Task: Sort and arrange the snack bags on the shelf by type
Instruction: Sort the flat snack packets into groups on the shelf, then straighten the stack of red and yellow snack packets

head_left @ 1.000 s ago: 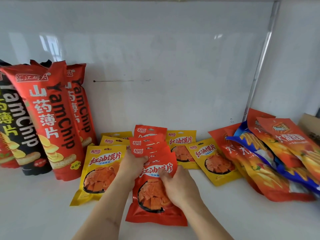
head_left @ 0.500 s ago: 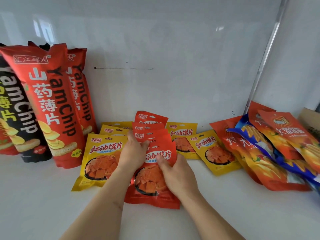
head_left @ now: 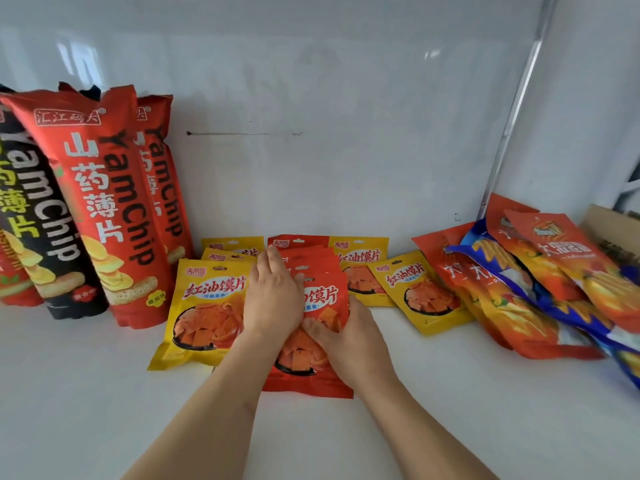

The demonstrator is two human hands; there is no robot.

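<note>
A stack of small red snack bags lies fanned on the white shelf at the centre. My left hand lies flat on the stack's left side, fingers stretched toward the back wall. My right hand grips the front red bag at its right edge, thumb on top. A yellow bag of the same snack lies just left of the stack, with two more yellow bags behind it. Two other yellow bags lie to the right.
Tall red YamChip bags and a black one lean on the back wall at the left. A heap of orange and blue chip bags lies at the right, beside a cardboard box. A metal strip runs up the right corner.
Both hands have pushed the red stack back toward the wall. My left hand has gone from gripping the stack's upper corner to lying flat over it.
</note>
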